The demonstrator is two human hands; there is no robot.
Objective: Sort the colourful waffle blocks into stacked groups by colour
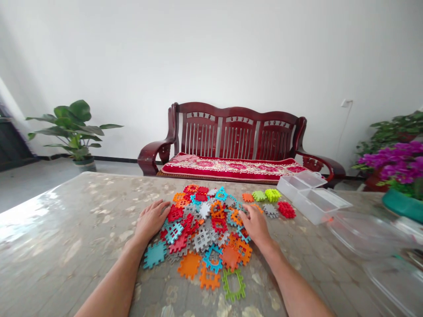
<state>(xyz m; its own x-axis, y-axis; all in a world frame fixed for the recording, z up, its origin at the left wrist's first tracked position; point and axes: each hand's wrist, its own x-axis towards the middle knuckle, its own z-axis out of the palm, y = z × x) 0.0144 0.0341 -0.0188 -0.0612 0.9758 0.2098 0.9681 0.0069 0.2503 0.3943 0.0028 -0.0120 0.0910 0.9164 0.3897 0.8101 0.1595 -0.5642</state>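
Observation:
A heap of flat plastic interlocking pieces in red, orange, blue, grey and green lies on the patterned tabletop (99,246). My left hand (153,219) rests at the heap's left edge, fingers loosely spread beside a red piece (175,213), holding nothing. On the opposite side, my right hand (254,222) is open, its fingertips touching or just over orange pieces. A teal square (155,254) lies below my left hand. Nearest the camera are an orange square (189,265) and a green frame (233,284).
Small groups of pieces, including a lime stack (272,195) and a red stack (286,210), sit right of the heap. Beyond them are clear compartment boxes (313,215), transparent lids (366,233) and a teal flowerpot (401,205). A wooden bench (238,132) stands behind the table.

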